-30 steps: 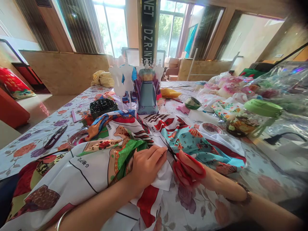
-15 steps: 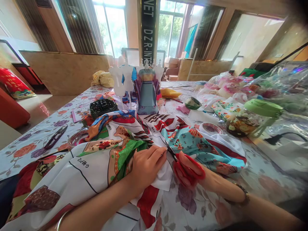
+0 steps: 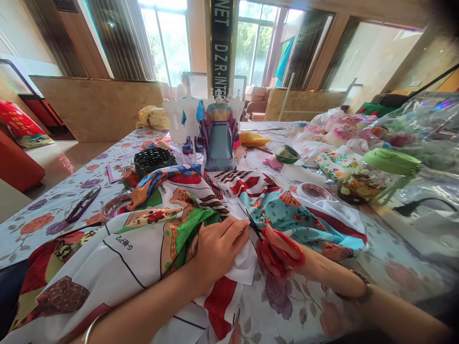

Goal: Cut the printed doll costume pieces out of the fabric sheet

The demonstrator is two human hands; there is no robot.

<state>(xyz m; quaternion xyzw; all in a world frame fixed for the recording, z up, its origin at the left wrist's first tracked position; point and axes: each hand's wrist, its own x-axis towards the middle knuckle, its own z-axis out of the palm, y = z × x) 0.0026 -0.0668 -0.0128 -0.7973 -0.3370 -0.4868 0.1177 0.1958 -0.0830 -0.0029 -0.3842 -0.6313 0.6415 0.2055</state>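
A large printed fabric (image 3: 143,248), white with colourful patterned pieces, lies bunched across the table in front of me. My left hand (image 3: 220,246) is closed on the white part of it, fingers bent and fingertips near the cut edge. In my right hand (image 3: 281,253) are red-handled scissors (image 3: 297,255), with fingers through the loops. Their dark blades point up and left into the fabric, just right of my left fingertips. Whether the blades are fully closed is hard to tell. A turquoise floral section (image 3: 272,205) of the fabric spreads beyond the scissors.
Small thread snips (image 3: 83,205) and a tape roll (image 3: 115,204) lie to the left. Behind the fabric stand a black woven basket (image 3: 154,161) and a dressed doll form (image 3: 219,138). On the right are another tape roll (image 3: 314,192), a green-lidded jar (image 3: 389,165) and plastic bags (image 3: 423,129).
Hardly anything differs. My right hand and the scissors have shifted very slightly; my left hand keeps its hold on the fabric.
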